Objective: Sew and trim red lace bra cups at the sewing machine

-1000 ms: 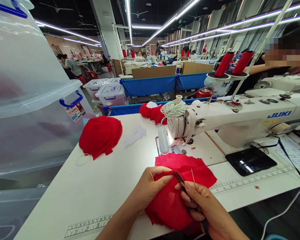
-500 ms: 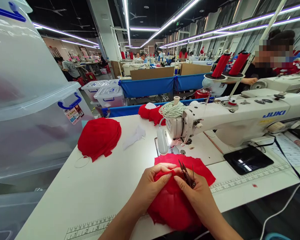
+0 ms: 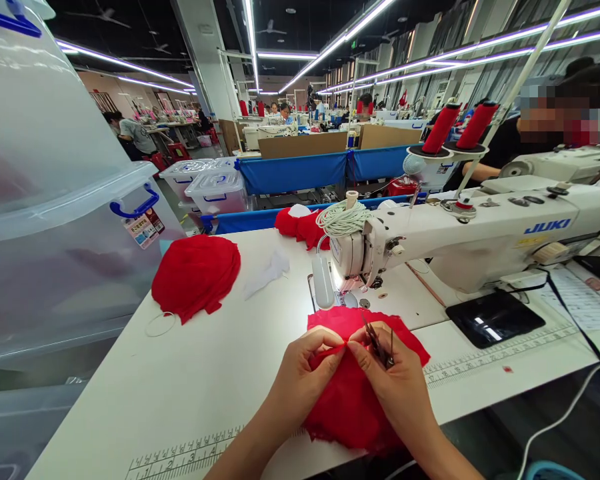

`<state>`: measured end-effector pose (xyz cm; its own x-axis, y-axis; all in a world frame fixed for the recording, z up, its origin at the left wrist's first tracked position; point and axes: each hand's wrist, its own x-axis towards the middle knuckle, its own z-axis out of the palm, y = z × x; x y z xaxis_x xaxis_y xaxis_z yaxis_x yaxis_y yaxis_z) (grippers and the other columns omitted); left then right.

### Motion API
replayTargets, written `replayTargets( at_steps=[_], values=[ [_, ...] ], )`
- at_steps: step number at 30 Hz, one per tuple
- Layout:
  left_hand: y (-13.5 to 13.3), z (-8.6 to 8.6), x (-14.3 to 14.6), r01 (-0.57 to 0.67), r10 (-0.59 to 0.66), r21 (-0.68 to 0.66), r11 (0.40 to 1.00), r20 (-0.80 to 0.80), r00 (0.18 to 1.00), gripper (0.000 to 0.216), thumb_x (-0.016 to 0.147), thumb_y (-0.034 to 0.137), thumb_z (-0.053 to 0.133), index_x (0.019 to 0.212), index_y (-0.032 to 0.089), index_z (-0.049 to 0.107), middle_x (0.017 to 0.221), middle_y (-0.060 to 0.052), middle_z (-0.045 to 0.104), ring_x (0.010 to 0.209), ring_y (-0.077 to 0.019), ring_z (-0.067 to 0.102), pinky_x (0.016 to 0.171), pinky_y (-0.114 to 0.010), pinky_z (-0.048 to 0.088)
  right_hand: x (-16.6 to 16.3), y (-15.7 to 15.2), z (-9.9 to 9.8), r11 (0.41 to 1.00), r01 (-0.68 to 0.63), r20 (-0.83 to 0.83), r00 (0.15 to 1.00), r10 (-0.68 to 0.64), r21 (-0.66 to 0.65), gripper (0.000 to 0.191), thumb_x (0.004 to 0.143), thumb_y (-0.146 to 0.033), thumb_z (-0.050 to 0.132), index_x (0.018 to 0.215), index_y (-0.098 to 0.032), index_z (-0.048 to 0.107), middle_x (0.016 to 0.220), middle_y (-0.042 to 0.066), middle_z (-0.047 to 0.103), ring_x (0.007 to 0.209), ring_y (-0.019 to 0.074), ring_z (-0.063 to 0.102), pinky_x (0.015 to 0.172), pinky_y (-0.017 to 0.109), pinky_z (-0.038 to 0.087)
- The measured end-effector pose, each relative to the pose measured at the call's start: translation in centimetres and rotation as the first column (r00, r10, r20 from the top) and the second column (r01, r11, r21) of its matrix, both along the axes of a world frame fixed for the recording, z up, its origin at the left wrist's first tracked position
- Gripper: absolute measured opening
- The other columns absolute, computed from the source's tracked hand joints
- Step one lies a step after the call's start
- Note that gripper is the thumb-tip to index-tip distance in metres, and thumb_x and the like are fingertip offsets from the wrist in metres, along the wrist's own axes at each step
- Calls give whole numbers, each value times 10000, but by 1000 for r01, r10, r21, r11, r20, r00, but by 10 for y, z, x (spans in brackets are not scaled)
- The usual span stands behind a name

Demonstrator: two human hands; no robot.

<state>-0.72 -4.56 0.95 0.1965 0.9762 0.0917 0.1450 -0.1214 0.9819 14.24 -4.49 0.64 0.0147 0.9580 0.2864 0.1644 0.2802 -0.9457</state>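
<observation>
A red fabric piece [image 3: 353, 400] lies at the table's near edge, just in front of the white sewing machine [image 3: 480, 233]. My left hand [image 3: 303, 380] pinches a raised fold of this fabric between thumb and fingers. My right hand [image 3: 395, 387] pinches the same fold from the right and also holds small thread snips [image 3: 380, 343], blades pointing up and away. The two hands' fingertips nearly touch over the fabric.
A stack of red fabric pieces [image 3: 195, 273] sits at the left of the white table [image 3: 205, 387], a white scrap [image 3: 267, 270] beside it. More red pieces [image 3: 300, 227] lie behind the machine. Large clear storage bins [image 3: 55, 200] stand left. A black tablet [image 3: 495, 317] lies right. Another person sits at far right.
My right hand has swung the snips from the fabric's fold up into my palm, and both hands have drawn together, pinching the fold.
</observation>
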Motion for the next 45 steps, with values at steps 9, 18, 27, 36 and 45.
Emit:
replayTargets(
  at_steps=[9,18,27,36,45],
  values=[
    [-1,4,1,-24,25,27,999,-37,999,171,844,287,538,733,179,610,756,-15,592,709,-151,510,682,-271,409,0,7,-2,996,54,139,988,-64,70,214,885,-324,497,705,-210,514,660,-7,539,587,146,512,546,238,436],
    [-1,3,2,-7,7,13,1000,-20,1000,170,837,301,545,767,175,635,786,-35,620,758,-178,546,723,-296,429,1,5,3,997,-62,154,986,68,-44,251,875,-354,529,676,-204,507,658,-6,542,587,138,505,539,233,422],
    [-2,8,4,19,-19,23,1000,0,1000,169,832,281,545,707,179,594,743,-21,584,712,-159,507,671,-271,400,0,5,-8,995,21,242,969,-46,102,258,927,-334,430,694,-226,446,641,-9,504,560,147,488,520,252,433],
    [0,7,1,-2,3,-49,999,16,1000,156,835,298,568,745,186,628,828,-29,606,799,-174,538,764,-288,420,13,12,-10,945,275,191,932,-307,178,227,897,-386,481,739,-223,496,699,11,531,625,174,514,577,287,448],
    [2,4,3,-36,37,-39,999,19,999,204,812,374,608,734,189,651,863,-44,578,834,-195,538,812,-322,437,18,11,-3,995,-82,20,996,83,-53,277,889,-433,532,829,-206,679,727,9,575,682,159,546,619,259,459]
  ],
)
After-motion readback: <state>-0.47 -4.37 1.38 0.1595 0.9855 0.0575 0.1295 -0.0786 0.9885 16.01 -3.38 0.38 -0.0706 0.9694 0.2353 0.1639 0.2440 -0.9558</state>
